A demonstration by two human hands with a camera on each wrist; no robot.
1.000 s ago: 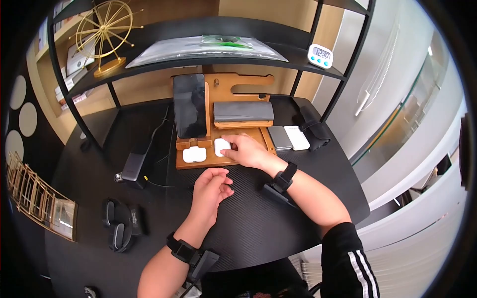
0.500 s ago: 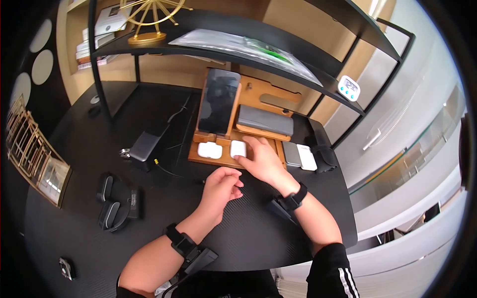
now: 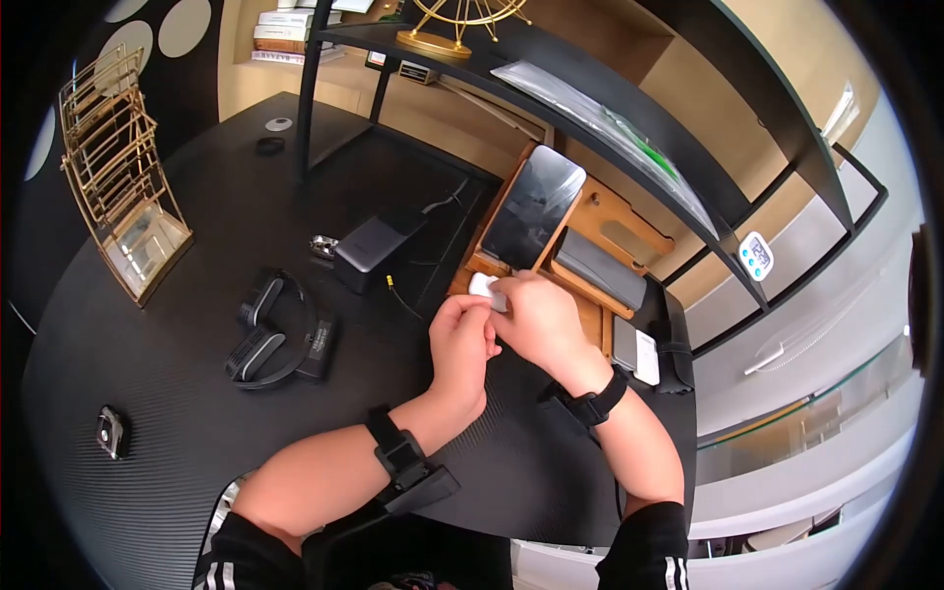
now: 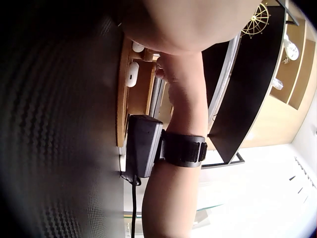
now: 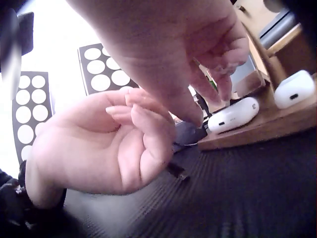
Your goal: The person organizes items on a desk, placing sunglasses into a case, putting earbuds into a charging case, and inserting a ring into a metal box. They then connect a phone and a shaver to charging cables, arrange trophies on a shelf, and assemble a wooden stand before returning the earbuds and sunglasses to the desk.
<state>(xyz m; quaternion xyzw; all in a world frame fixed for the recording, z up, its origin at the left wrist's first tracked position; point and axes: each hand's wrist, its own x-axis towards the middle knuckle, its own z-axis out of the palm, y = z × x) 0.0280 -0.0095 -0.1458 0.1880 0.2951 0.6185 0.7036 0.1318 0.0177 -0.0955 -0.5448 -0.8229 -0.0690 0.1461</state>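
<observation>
My right hand (image 3: 539,320) reaches over the front of a wooden desk stand (image 5: 265,123), fingers bent downward. In the right wrist view its fingertips hang close by a white earbud case (image 5: 234,116), with nothing seen between them. A second white earbud case (image 5: 295,89) sits to the right on the stand; the right hand hides it in the head view. My left hand (image 3: 460,354) is held just in front, fingers loosely curled and holding nothing; the two hands overlap in the head view. Behind them a dark phone (image 3: 531,211) leans upright on the stand.
A grey oblong case (image 3: 602,267) lies on the stand. Left of it are a grey power bank (image 3: 369,254), a black headset-like band (image 3: 285,339) and a watch (image 3: 111,433). A black shelf (image 3: 629,147) overhangs the stand, with a white timer (image 3: 755,257) on it.
The head view has swung left and tilted. My right hand has left the right earbud case and moved leftward to the other one. My left hand stays near it, loosely curled.
</observation>
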